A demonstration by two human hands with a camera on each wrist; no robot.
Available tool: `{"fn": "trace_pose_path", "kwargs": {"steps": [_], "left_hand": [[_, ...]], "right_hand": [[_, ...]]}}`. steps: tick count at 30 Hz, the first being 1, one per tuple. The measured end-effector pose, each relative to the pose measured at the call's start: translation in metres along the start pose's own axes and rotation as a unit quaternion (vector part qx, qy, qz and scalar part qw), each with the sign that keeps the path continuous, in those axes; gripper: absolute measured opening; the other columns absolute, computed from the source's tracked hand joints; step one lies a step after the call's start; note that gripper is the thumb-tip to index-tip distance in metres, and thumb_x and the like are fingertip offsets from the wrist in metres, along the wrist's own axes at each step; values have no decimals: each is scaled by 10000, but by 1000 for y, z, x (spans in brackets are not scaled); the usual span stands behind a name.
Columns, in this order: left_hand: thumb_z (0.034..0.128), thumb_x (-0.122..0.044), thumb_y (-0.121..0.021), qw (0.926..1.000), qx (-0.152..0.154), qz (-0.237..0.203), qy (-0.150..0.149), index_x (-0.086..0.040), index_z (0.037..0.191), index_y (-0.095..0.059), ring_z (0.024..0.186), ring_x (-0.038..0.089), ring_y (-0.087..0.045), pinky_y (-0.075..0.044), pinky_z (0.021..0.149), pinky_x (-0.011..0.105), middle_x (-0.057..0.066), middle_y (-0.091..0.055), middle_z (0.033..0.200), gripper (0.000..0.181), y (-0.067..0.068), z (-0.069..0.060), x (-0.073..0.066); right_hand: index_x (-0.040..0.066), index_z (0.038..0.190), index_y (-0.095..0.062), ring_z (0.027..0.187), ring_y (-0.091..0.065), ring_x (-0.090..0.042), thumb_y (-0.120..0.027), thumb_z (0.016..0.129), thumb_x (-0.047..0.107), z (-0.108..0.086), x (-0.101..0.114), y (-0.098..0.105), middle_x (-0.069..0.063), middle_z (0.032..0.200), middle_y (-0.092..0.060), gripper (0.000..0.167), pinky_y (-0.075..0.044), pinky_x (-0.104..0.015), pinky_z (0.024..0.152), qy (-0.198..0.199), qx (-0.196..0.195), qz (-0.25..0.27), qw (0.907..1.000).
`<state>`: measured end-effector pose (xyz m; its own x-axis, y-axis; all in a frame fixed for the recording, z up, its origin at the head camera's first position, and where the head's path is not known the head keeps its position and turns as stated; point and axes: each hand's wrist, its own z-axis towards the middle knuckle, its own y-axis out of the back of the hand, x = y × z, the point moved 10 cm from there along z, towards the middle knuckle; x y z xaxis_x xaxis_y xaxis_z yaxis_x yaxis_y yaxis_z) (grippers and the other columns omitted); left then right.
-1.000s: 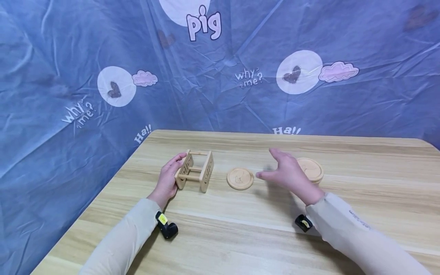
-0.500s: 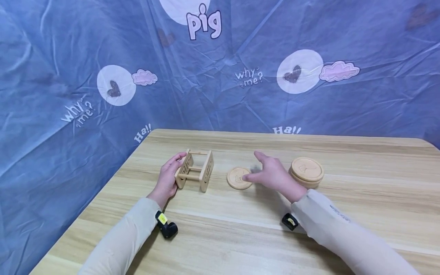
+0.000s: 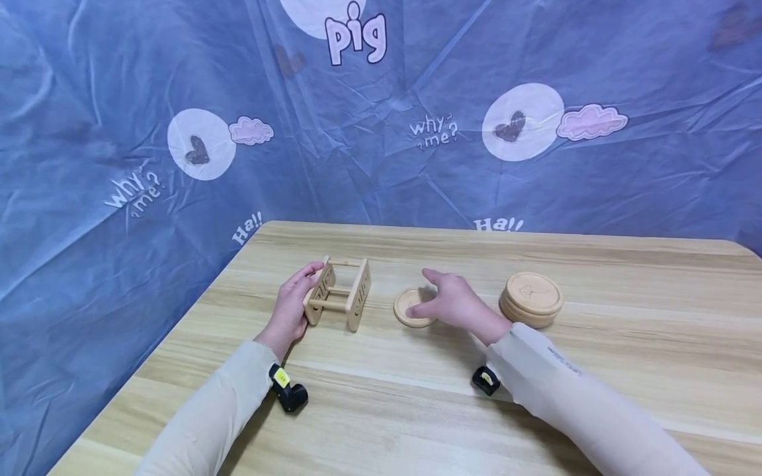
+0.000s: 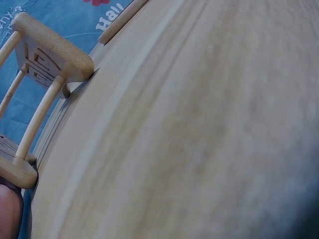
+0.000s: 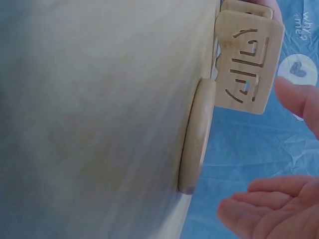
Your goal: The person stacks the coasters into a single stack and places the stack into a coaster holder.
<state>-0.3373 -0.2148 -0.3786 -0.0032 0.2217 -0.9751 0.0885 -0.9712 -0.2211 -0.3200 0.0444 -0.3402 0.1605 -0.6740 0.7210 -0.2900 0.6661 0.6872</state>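
Note:
A wooden coaster holder (image 3: 359,295), two cut-out side panels joined by rods, stands on the table left of centre. My left hand (image 3: 290,307) grips its left panel; in the left wrist view only a bit of a finger (image 4: 9,211) shows beside the holder's frame (image 4: 55,50). A round wooden coaster (image 3: 403,306) lies flat to the right of the holder. Over its right part hovers my right hand (image 3: 455,304), thumb and fingers spread. The right wrist view shows a gap between that hand (image 5: 279,204) and the coaster (image 5: 198,137).
A stack of round wooden coasters (image 3: 532,297) sits right of my right hand. The wood-grain table (image 3: 381,410) reaches back to a blue printed cloth (image 3: 369,165). Each wrist carries a small black camera (image 3: 290,395).
My right hand has moved left, away from the coaster stack and over the single coaster. My left hand and the holder have stayed in place.

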Motion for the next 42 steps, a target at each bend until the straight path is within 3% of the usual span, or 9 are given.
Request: {"fn": "trace_pose_path", "kwargs": {"steps": [8, 14, 21, 28, 42], "left_hand": [[920, -86, -428, 10000, 3, -67, -42, -174, 1103, -600, 1077, 215, -511, -529, 824, 302, 98, -445, 1355, 266, 0, 1, 0], [920, -97, -430, 10000, -8, -1, -43, -149, 1142, -593, 1089, 225, -508, -526, 835, 309, 98, -440, 1370, 280, 0, 1, 0], [921, -100, -430, 10000, -11, -20, -20, -229, 1044, -617, 1093, 225, -499, -520, 847, 311, 76, -457, 1335, 258, 0, 0, -1], [922, -90, -425, 10000, -4, 22, -44, -138, 1164, -583, 1047, 203, -525, -527, 817, 299, 100, -456, 1329, 293, 0, 1, 1], [934, -100, -413, 9998, 101, 135, -97, -57, 1259, -503, 1067, 207, -498, -511, 826, 282, 108, -431, 1349, 340, -2, 1, -1]], "right_hand": [[-30, 1395, -338, 1328, -306, -361, -789, 695, 305, 11, 4, -12, -208, 1418, -374, 898, -252, -464, 1104, 85, 220, -70, 9997], [-19, 1389, -358, 1325, -316, -355, -771, 728, 293, 17, 1, -16, -194, 1415, -387, 839, -249, -460, 1106, 105, 307, -81, 9994], [-6, 1384, -377, 1317, -334, -352, -747, 764, 288, 20, -3, -20, -192, 1406, -402, 780, -248, -450, 1109, 238, 464, -160, 9985], [-39, 1390, -345, 1363, -227, -367, -732, 782, 279, 23, -3, -29, -214, 1455, -305, 788, -179, -452, 1133, 449, 730, -348, 9957], [-7, 1433, -266, 1399, -135, -327, -787, 717, 285, 19, -5, -38, -159, 1510, -205, 932, -134, -438, 1148, 333, 1109, -930, 9889]]}}
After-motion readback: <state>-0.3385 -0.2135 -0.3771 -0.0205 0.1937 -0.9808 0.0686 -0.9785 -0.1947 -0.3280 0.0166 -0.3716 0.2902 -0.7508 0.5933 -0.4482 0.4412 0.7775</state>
